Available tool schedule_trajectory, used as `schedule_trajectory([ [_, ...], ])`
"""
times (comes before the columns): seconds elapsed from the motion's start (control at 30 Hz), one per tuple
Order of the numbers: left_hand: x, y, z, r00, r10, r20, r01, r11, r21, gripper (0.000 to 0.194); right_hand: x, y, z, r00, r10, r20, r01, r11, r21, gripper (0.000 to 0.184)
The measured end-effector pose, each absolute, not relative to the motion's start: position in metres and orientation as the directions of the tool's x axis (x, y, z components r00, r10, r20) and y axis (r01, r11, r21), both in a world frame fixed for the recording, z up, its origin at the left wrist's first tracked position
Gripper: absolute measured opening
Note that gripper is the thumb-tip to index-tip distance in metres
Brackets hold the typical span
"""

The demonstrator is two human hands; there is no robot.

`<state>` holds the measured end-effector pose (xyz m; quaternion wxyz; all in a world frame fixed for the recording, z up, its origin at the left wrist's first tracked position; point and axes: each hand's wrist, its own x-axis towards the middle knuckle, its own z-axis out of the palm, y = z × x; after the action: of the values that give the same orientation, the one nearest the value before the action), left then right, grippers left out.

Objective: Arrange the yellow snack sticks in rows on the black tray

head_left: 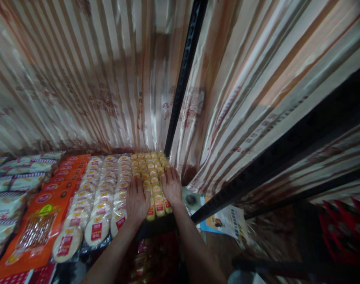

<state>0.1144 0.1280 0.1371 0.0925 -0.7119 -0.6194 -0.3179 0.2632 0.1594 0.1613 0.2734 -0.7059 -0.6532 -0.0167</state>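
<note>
Rows of small yellow wrapped snack packets [155, 181] fill the right end of the shelf. My left hand [137, 199] lies along their left side, fingers stretched forward, over the border with the round white crackers. On the opposite side, my right hand [171, 185] rests against the outer edge of the yellow rows, its fingers extended too. Both hands touch the packets and neither is closed around one. Beside my left hand stand columns of round white crackers [97, 228] in clear wrap with red labels. Parts of the yellow rows are hidden under my hands.
Orange snack bags [34, 228] and white packets [8, 207] lie farther left. A black shelf post [184, 75] rises at the back corner, before a pleated curtain [109, 79]. Another black beam [256, 169] crosses on the right. Red packages [342, 225] sit lower right.
</note>
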Motion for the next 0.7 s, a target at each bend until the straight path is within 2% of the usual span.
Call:
schedule_trajectory([
  [0.23,0.115,0.130,0.142,0.001,0.831,0.556,0.934,-0.200,0.296,0.046,0.263,0.159,0.168,0.177,0.918,0.355,0.929,-0.037,-0.368,0.042],
  [0.47,0.107,0.149,0.157,-0.024,0.895,0.445,0.950,-0.118,0.288,0.047,0.256,0.169,0.179,0.165,0.922,0.351,0.957,-0.064,-0.283,0.045],
  [0.7,0.113,0.158,0.152,-0.033,0.949,0.315,0.932,-0.084,0.353,0.052,0.255,0.176,0.172,0.106,0.952,0.287,0.974,-0.041,-0.223,0.046],
])
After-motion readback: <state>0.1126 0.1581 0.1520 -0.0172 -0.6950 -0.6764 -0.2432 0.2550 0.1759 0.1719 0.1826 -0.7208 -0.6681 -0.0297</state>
